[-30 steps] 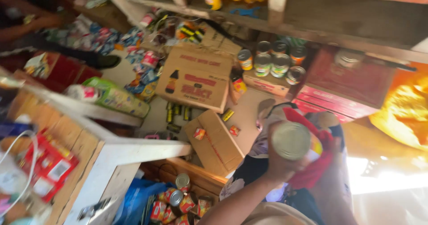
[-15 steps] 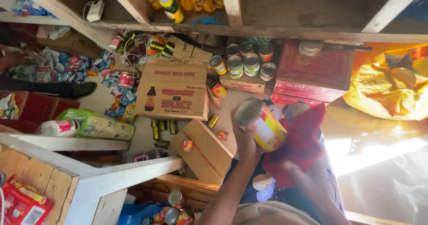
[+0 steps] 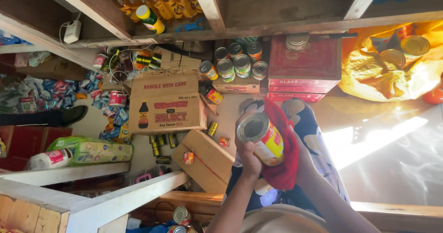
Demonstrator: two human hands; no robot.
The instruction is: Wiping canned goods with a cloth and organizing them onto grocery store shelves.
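Left hand [image 3: 249,157] clamped around the lower side of a yellow-labelled tin can [image 3: 260,136], held up over the lap with its silver end toward the camera. Right hand [image 3: 302,166] hidden inside a red cloth [image 3: 284,145] pressed against the can's side; impossible to tell whether open or closed. Could slip if the cloth pushes harder than the one-sided grip allows. Straight below: a tilted cardboard box [image 3: 205,161] and loose small tins [image 3: 184,158] on the floor, likely to scatter if struck. More cans [image 3: 233,67] stacked beyond on a carton.
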